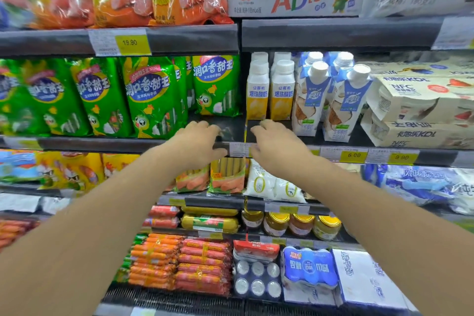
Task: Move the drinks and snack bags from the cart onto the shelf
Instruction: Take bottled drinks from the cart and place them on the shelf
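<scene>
Both hands reach to the middle shelf [143, 145] at the frame's centre. The left hand [198, 141] and right hand [275, 147] hover palm-down over its front edge, fingers loosely spread and holding nothing. Left of them stand green snack bags [154, 97] printed 润口香甜王. Just behind the right hand are yellow yogurt bottles [269, 92] marked 爆珠酸奶, with blue-and-white cartons [341, 102] beside them. At upper right sits a white case [295, 1] reading "AD钙". Yellow price tags read 19.90 [129, 42] at upper left, and 6.00 [354, 155] and 9.90 [401, 157] at right. Cream boxes [423, 100] at far right read "NFC". The cart lies outside the frame.
</scene>
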The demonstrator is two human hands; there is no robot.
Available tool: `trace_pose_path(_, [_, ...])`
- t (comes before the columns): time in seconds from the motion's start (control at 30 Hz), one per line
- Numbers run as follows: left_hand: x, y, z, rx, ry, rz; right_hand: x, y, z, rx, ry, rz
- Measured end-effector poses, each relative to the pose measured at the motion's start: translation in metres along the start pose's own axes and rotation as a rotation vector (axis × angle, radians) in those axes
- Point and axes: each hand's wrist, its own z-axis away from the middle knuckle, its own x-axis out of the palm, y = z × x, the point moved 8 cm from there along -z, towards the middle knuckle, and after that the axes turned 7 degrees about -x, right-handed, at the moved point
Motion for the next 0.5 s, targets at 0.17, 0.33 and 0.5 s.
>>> trace_pose_path(0.17, [0.007, -0.034, 0.036, -0.049, 0.051, 0.046, 0.002, -0.036, 0.010, -0.045, -0.007, 0.028])
trace_pose_path(0.33, [0.015, -0.098, 0.093, -0.113, 0.071, 0.065, 0.009, -0.119, 0.013, -0.137, 0.020, 0.050])
trace_pose_path(0.5, [0.055, -0.216, 0.188, -0.257, 0.034, 0.092, 0.043, -0.243, 0.023, -0.263, -0.056, 0.022])
